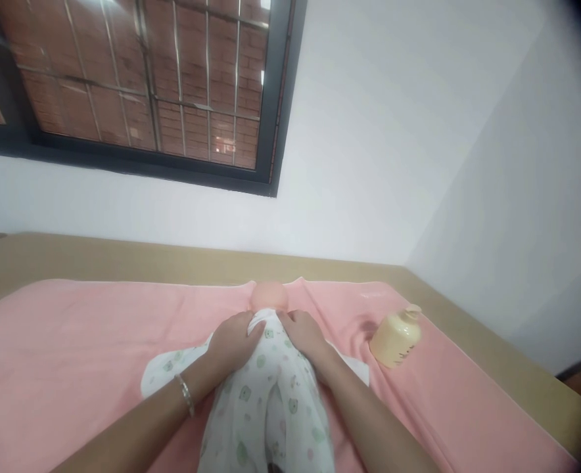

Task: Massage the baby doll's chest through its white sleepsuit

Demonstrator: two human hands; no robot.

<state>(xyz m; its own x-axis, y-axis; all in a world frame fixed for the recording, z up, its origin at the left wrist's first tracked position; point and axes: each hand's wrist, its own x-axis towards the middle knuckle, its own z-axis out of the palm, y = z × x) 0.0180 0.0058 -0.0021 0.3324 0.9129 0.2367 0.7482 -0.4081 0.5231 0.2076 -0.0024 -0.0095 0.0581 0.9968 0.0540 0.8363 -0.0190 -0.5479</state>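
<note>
A smooth, pinkish round head (269, 295), which looks like a baby doll's, shows just beyond the collar of a white garment. This baby garment (265, 368) has a green animal and leaf print and stretches toward me, with its sleeves spread to both sides. My left hand (234, 338), with a bracelet on the wrist, is closed on the cloth at the left of the collar, thumb on top. At the right of the collar, my right hand (304, 332) grips the cloth too. The doll's body is hidden under the garment and my hands.
A pale yellow bottle (396, 338) with a cap stands tilted in view on the pink mat (98, 328), right of my right arm. The mat covers a tan surface (196, 259) that meets a white wall (359, 144). A dark-framed barred window (172, 85) is above at left.
</note>
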